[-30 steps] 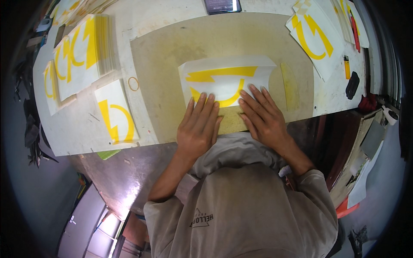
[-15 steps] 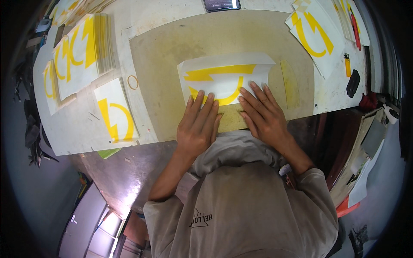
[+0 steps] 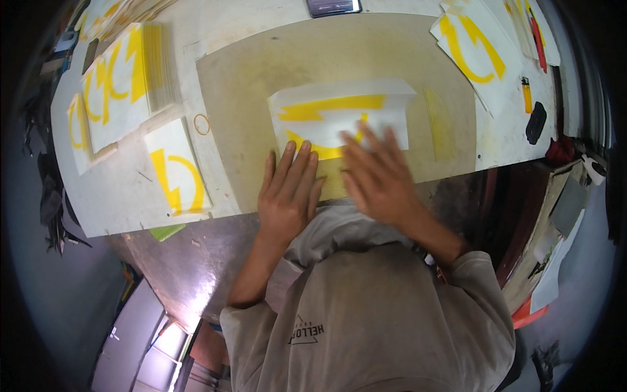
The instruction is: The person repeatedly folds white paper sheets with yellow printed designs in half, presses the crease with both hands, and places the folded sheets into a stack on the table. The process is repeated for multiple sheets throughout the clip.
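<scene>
A white sheet with yellow printed shapes lies on the beige board straight in front of me, its far edge bent into a pale fold. My left hand rests flat at the sheet's near left edge, fingers outstretched. Over the near right part of the sheet is my right hand, blurred by motion, its fingers extended and spread. Nothing shows in either hand. The right fingers hide part of the yellow curve.
Stacks of yellow-printed sheets stand at the left, a smaller pile nearer. At the right lie more printed sheets, a red pen, a yellow lighter and a black object. A phone sits at the far edge.
My right hand has moved left across the sheet, uncovering its near right corner. The left hand has shifted slightly left. The sheet has stayed nearly in place.
</scene>
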A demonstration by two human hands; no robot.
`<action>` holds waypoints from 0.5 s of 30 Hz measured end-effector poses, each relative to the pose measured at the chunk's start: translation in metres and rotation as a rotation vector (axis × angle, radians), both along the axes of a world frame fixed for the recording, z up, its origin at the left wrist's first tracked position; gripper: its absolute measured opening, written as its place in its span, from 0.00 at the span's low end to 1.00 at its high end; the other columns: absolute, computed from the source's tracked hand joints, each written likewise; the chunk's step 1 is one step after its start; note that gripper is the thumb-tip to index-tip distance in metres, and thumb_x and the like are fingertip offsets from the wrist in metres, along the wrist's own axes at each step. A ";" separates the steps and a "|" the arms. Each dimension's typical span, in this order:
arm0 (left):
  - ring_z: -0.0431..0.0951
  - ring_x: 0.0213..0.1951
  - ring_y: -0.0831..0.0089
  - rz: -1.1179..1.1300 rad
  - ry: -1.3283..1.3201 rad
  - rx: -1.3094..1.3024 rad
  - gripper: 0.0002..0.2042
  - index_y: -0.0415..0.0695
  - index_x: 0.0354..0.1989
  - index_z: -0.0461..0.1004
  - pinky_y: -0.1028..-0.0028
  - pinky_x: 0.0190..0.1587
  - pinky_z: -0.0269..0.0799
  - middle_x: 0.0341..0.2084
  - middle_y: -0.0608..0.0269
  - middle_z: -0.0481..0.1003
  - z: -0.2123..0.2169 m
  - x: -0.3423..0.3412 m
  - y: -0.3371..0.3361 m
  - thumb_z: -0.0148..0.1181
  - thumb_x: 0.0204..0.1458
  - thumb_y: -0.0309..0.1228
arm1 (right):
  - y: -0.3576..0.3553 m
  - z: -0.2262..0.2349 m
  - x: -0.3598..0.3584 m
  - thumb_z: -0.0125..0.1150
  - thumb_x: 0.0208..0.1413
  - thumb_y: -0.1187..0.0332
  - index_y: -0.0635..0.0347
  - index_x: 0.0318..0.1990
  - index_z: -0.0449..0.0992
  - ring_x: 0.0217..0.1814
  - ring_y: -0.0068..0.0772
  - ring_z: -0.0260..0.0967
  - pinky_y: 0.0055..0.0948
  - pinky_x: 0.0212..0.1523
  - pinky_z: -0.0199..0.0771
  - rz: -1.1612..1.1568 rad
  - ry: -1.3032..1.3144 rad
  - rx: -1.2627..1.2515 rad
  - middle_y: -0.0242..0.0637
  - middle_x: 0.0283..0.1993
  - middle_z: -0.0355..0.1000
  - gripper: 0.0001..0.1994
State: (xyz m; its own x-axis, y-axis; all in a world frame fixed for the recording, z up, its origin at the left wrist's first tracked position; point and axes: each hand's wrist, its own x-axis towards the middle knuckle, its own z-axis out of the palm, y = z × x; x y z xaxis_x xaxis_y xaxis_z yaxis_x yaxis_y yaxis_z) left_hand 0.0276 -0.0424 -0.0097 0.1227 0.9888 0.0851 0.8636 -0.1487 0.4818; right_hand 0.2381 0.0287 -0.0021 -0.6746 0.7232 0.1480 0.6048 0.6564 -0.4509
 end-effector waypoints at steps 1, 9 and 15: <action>0.68 0.69 0.52 -0.006 0.038 0.008 0.21 0.43 0.61 0.78 0.41 0.72 0.54 0.65 0.56 0.73 -0.001 0.001 0.001 0.65 0.59 0.33 | -0.002 -0.004 -0.014 0.66 0.58 0.65 0.64 0.56 0.78 0.78 0.53 0.57 0.68 0.75 0.51 0.035 0.024 -0.020 0.40 0.72 0.67 0.20; 0.67 0.64 0.52 0.037 0.261 0.042 0.23 0.42 0.60 0.77 0.41 0.74 0.46 0.67 0.57 0.71 0.012 0.010 0.000 0.65 0.59 0.41 | 0.015 -0.003 0.064 0.68 0.59 0.60 0.57 0.56 0.80 0.79 0.52 0.56 0.79 0.74 0.35 -0.147 -0.141 0.127 0.31 0.70 0.71 0.20; 0.61 0.72 0.45 -0.048 0.066 0.001 0.32 0.33 0.66 0.68 0.42 0.73 0.50 0.71 0.41 0.62 0.007 0.053 0.012 0.63 0.61 0.44 | 0.014 -0.001 0.056 0.71 0.56 0.61 0.59 0.52 0.81 0.77 0.53 0.59 0.80 0.73 0.34 -0.168 -0.097 0.129 0.34 0.67 0.73 0.18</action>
State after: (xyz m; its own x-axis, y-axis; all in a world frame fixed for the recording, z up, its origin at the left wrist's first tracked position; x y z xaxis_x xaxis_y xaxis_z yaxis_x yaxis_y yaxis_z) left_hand 0.0803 -0.0302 -0.0028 0.1758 0.9815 0.0760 0.8853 -0.1914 0.4237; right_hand 0.2940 0.0424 -0.0028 -0.5622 0.8056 0.1871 0.7465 0.5917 -0.3043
